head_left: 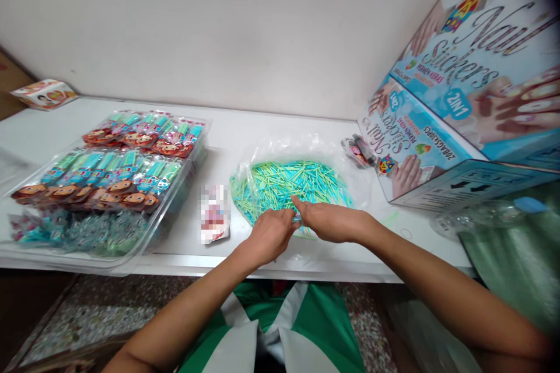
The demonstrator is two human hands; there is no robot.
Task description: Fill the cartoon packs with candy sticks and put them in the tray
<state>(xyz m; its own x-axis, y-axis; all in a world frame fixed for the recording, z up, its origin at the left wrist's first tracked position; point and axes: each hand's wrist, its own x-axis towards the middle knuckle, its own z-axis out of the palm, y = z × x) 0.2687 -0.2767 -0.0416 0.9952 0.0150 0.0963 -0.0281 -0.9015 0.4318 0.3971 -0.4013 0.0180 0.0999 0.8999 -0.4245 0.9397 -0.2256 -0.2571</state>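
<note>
A heap of thin green and blue sticks (pixel 280 183) lies on a clear plastic bag (pixel 306 143) at the middle of the table. At the heap's near edge, my left hand (pixel 273 232) is closed, its fingertips pinching a few light-blue sticks (pixel 297 220). My right hand (pixel 335 221) meets it from the other side over the heap. Its index finger is stretched out, with the tip against the sticks close to my left fingers. The undersides of both hands are hidden.
To the left, a clear plastic tray (pixel 164 218) holds several packed bags with cartoon-face cards. Near it lies a small card packet (pixel 214 215), partly blurred. Nail-sticker boxes (pixel 420 122) are stacked at the right, beside a plastic bottle (pixel 485 215) and a small dark packet (pixel 356 151).
</note>
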